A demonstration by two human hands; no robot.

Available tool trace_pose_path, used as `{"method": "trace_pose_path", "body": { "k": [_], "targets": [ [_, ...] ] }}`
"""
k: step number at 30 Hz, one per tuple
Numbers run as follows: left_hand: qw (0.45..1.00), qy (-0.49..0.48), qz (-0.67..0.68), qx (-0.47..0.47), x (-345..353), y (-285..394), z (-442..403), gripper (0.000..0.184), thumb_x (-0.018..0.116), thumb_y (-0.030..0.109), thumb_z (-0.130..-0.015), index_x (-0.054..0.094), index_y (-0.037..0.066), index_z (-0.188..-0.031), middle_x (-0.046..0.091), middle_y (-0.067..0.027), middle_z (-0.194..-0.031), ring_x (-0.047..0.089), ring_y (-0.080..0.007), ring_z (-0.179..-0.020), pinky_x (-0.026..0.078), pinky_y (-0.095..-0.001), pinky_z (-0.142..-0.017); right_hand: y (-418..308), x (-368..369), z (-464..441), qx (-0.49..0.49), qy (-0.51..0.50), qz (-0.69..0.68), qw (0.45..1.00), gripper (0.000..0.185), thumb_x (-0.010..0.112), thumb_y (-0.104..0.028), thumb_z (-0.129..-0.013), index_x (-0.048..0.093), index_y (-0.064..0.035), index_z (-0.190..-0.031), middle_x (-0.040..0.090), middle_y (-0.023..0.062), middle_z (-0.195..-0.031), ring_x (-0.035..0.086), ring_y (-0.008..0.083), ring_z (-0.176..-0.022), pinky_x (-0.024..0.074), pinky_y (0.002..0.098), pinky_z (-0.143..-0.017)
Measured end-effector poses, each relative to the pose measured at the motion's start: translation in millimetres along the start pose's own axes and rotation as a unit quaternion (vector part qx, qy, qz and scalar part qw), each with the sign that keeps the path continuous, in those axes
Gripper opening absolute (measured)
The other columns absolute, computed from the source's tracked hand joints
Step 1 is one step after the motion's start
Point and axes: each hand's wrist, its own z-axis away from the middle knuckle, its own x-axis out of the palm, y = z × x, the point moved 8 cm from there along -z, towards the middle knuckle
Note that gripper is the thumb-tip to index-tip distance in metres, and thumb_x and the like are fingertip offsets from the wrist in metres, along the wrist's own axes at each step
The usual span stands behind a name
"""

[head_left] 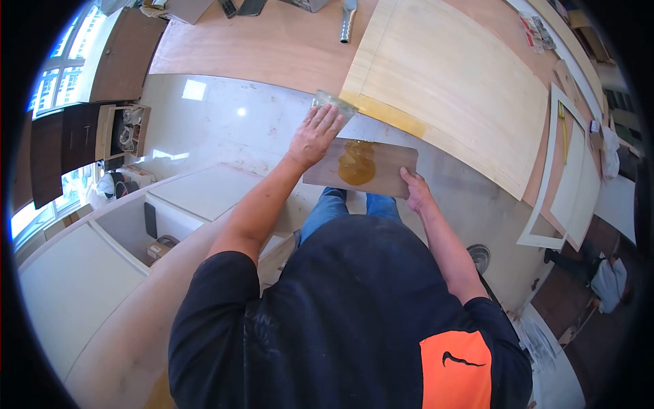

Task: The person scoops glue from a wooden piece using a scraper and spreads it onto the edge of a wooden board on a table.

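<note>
1. Head view, writing: black Nike swoosh (463,359) is showing on orange patch (443,382), lower right.
2. Left hand (317,136), upper centre: fingers are closing together over translucent spreader (347,109), thumb hidden. Spreader is sitting by pale panel's (449,88) corner.
3. Right hand (417,189), centre: clamping flat board (395,160) at its right edge. Board is carrying one amber paste patch (355,163).
4. Yellow strip (392,118) is following panel's lower-left edge. Floor (225,123) is showing left of left hand.
5. Counting: two hands, one spreader, one board, one other person (608,283) far right.
</note>
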Motion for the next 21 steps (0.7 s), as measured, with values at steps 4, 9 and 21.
{"method": "trace_pose_path", "body": {
  "k": [4,9,21],
  "targets": [
    [1.000,0.001,-0.009,-0.011,0.8,-6.0,6.6,0.047,0.056,0.009,-0.093,0.058,0.007,-0.140,0.055,-0.0165,-0.149,0.050,-0.0325,-0.142,0.036,-0.0500,-0.120,3.3,-2.5,0.4,0.002,0.018,0.000,1.000,0.055,0.077,-0.033,-0.093,0.058,-0.0030,-0.135,0.067,0.0107,-0.127,0.065,0.0258,-0.117,0.0544,0.0464,-0.099],
    [0.999,0.001,-0.030,-0.012,-7.3,-15.2,12.5,0.047,0.056,0.011,-0.093,0.058,0.005,-0.140,0.055,-0.0181,-0.149,0.050,-0.0341,-0.141,0.036,-0.0522,-0.120,-0.2,5.0,0.4,-0.002,0.003,-0.004,1.000,0.054,0.079,-0.033,-0.092,0.059,-0.0043,-0.134,0.067,0.0101,-0.126,0.065,0.0257,-0.117,0.0543,0.0469,-0.100],
    [0.996,-0.007,-0.055,-0.072,-27.9,-8.3,-13.0,0.043,0.057,0.012,-0.092,0.061,0.004,-0.134,0.062,-0.0185,-0.141,0.056,-0.0357,-0.134,0.041,-0.0526,-0.115,2.3,7.0,0.7,0.000,-0.001,-0.013,1.000,0.061,0.081,-0.034,-0.090,0.056,-0.0039,-0.137,0.066,0.0122,-0.128,0.064,0.0275,-0.118,0.0538,0.0483,-0.100]
  ]
}}
